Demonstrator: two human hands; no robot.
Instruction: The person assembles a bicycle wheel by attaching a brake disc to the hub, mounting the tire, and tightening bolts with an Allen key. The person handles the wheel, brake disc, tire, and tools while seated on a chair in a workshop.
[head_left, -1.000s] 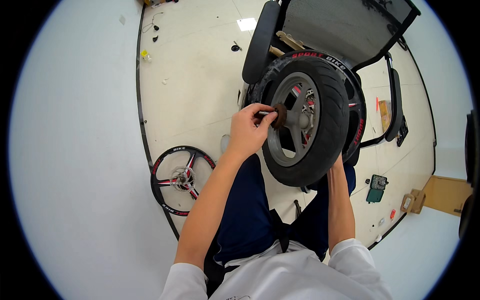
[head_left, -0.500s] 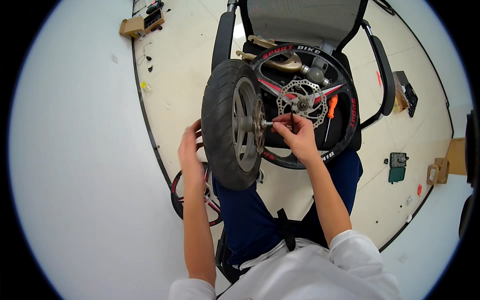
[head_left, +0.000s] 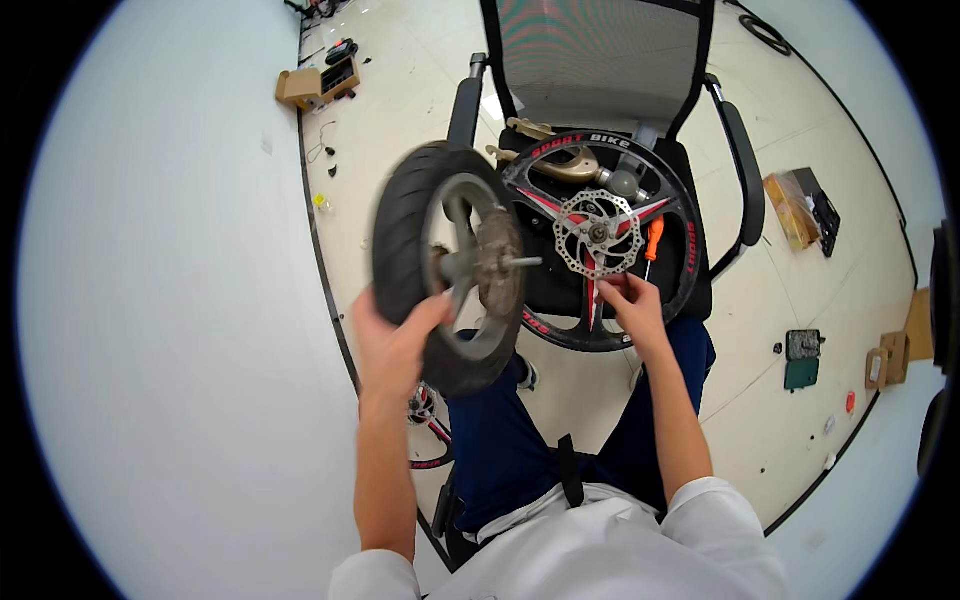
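A small wheel with a black tyre (head_left: 405, 230) and grey spokes stands tilted over my left thigh, blurred by motion. My left hand (head_left: 392, 340) grips its lower left, the thumb reaching over the tyre toward the rim. A metal axle (head_left: 526, 262) sticks out of its hub on the right, past the blurred brake disc (head_left: 498, 262). My right hand (head_left: 636, 308) is closed in a pinch just below the silver brake disc (head_left: 566, 262) of a black and red wheel (head_left: 684, 195) lying on the chair; what its fingers hold is too small to make out.
The mesh-backed office chair (head_left: 600, 60) before me also bears an orange-handled screwdriver (head_left: 654, 240) and a gold metal part (head_left: 572, 168). Another black and red wheel (head_left: 432, 462) is on the floor at left. Cardboard boxes (head_left: 300, 88) and a green case (head_left: 801, 374) lie farther out.
My right hand has left the axle and moved down and right. My left hand has come round onto the tyre's near side, and the tyred wheel has turned and shifted left.
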